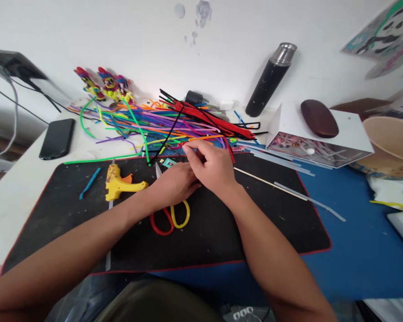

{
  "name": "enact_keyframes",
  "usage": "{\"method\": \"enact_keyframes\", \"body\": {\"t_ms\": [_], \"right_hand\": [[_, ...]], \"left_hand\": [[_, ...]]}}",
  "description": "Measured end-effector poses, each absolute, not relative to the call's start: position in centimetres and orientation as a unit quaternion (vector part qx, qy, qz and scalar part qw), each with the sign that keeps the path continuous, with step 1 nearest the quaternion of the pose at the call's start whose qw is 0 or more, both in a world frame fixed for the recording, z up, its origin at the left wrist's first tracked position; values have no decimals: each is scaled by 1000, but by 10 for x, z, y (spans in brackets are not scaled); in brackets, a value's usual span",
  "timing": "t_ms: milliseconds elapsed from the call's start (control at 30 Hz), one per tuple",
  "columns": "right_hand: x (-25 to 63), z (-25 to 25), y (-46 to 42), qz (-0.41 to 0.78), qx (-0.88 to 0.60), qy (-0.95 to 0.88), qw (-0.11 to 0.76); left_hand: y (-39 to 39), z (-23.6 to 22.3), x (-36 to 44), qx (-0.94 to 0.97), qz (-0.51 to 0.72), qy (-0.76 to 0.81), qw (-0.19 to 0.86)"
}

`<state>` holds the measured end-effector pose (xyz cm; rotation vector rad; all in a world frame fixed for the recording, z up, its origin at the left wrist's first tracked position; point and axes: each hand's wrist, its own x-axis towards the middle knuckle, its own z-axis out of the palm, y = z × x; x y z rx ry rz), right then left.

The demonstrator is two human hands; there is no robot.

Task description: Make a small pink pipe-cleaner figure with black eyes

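Observation:
Over the middle of the black mat [215, 241], my two hands meet. My left hand [176, 184] is closed, its fingers turned away from me and mostly hidden. Just above and against it, my right hand [215, 164] curls its fingers and thumb inward; whatever the fingers grip is concealed. Beneath my left hand lie scissors with one red and one yellow handle [180, 214], a blade tip showing beyond the hand. A yellow glue gun [114, 182] with a glue stick in its rear lies to the left. Close to it is a twisted blue pipe cleaner piece [90, 183].
Behind the mat spreads a pile of coloured pipe cleaners [154, 118], including a red bundle [215, 118]. Three small figures [107, 85], a phone [57, 138], a dark flask [271, 80] and a white box [351, 127] with a mouse [319, 118] stand around. A wooden stick [268, 183] lies right.

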<state>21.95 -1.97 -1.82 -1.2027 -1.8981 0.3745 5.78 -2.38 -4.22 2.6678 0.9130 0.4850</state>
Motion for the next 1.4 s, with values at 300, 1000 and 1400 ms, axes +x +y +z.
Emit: {"method": "enact_keyframes", "body": {"t_ms": [300,1000,1400], "right_hand": [[219,-18,-20,152,-483,-758,411],[218,-19,-20,147,-482,-760,411],[218,-20,-21,144,-473,-765,412]], "left_hand": [[-26,-36,57,922,163,319,146],[-26,-47,67,944,174,273,62],[-22,-67,67,954,200,223,-1]]}}
